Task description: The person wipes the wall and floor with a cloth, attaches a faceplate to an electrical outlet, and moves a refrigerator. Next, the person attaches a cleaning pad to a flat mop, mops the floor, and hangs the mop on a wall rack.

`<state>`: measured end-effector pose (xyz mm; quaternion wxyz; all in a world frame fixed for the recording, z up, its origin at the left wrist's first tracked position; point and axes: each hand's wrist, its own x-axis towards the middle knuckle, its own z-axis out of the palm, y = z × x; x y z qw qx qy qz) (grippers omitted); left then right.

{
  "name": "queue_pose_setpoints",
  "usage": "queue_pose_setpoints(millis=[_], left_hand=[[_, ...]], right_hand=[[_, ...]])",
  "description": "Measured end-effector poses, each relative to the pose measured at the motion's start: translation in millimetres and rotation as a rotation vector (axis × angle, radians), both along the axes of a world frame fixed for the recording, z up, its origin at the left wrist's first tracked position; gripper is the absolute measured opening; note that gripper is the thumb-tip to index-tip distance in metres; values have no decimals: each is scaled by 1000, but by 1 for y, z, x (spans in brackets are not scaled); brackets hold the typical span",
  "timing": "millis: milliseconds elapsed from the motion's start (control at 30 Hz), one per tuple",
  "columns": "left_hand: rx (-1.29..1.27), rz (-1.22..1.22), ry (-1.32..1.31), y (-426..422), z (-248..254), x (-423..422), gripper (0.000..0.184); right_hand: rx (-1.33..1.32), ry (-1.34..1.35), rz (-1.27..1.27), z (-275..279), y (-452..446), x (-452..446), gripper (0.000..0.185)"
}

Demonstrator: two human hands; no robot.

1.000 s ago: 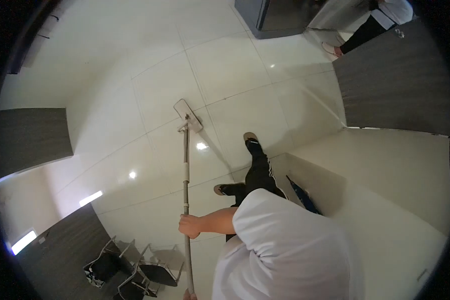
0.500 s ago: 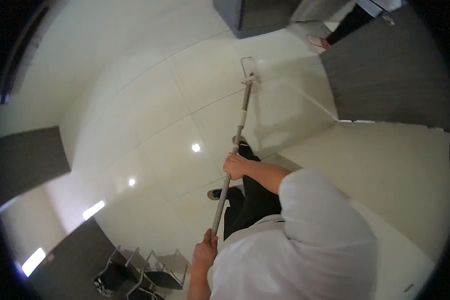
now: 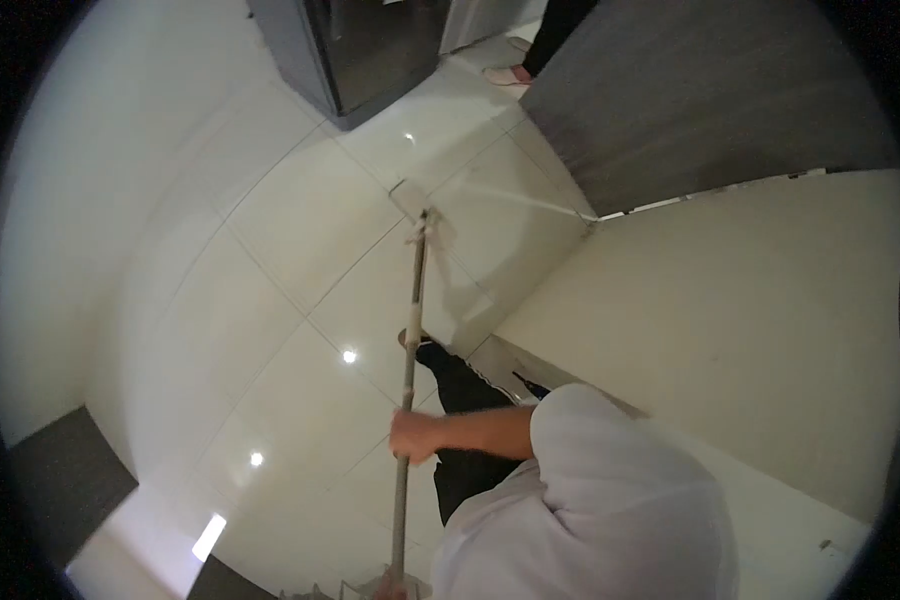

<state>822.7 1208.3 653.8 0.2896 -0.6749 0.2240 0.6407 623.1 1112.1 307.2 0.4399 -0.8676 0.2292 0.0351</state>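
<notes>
A long-handled mop (image 3: 416, 270) slants away from me across the glossy floor. Its pale, flat head (image 3: 410, 200) has a thin outlined edge and lies on the tiles; its exact make is hard to see. Partway along the grey pole, my right hand (image 3: 417, 437) is closed around it. My left hand (image 3: 390, 588) is at the pole's near end, cut off by the bottom edge of the view, with its fingers wrapped around the pole. My shoe (image 3: 410, 338) and dark trouser leg show just right of the pole.
A dark cabinet-like block (image 3: 380, 60) stands ahead. Someone's foot (image 3: 508, 76) and dark trouser leg are beside a grey panel (image 3: 710, 90) at upper right. A cream wall (image 3: 710, 280) runs along my right. Metal-framed chairs (image 3: 345, 588) are barely visible at the bottom edge.
The view has swung, so the cabinet, panel and mop head appear further left and lower. My left hand and the chairs are now mostly out of frame. Both hands keep hold of the pole.
</notes>
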Motion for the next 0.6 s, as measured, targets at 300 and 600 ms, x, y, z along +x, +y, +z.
queue_pose_setpoints(millis=[300,600], left_hand=[[-421,138,365,-159,-234,-179,45],[-434,-187,52,-16,-76,-32,54]], right_hand=[[-675,772,-241,-117,-211,-248,15],[-201,265,-54,8,-81,-83,15]])
